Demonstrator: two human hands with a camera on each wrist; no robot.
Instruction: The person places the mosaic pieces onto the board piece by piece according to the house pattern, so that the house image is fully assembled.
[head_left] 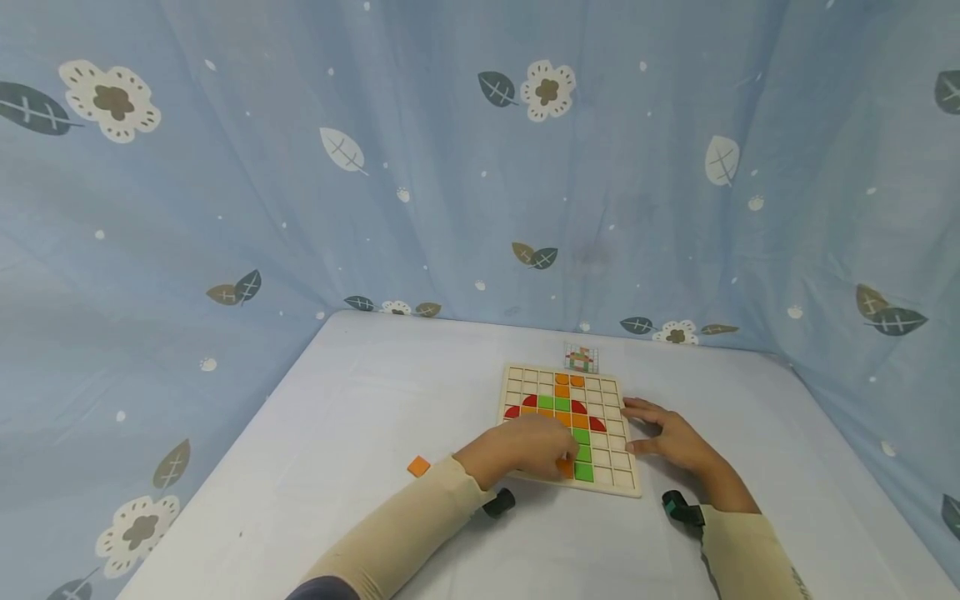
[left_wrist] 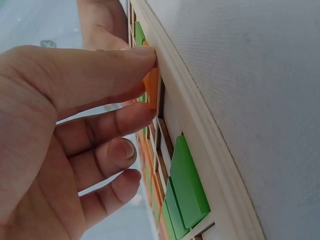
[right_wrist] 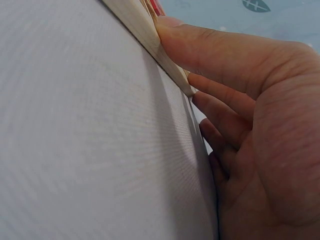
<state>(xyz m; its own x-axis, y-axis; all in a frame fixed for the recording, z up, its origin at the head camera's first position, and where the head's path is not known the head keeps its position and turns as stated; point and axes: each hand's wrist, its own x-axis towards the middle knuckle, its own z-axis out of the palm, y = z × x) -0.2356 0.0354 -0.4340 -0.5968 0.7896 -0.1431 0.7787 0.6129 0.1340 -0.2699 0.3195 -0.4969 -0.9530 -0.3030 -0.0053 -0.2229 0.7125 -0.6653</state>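
A wooden grid board (head_left: 621, 480) lies on the table with orange, green and red tiles set in its cells. Over its near rows is my left hand (head_left: 528, 448), thumb and index finger pinching an orange square tile (left_wrist: 153, 90) at a cell in the near row. The other fingers of that hand are loosely bent. Green tiles (left_wrist: 189, 185) fill cells beside it, and the hand hides part of the pattern in the head view. My right hand (head_left: 672, 437) touches the board's right edge, thumb and fingers spread and relaxed along the wooden rim (right_wrist: 150, 47).
A small pattern card (head_left: 581, 358) lies just beyond the board's far edge. One loose orange tile (head_left: 418, 467) is on the white table (head_left: 360, 400) left of the left forearm. A blue patterned curtain (head_left: 450, 167) encloses the back and sides.
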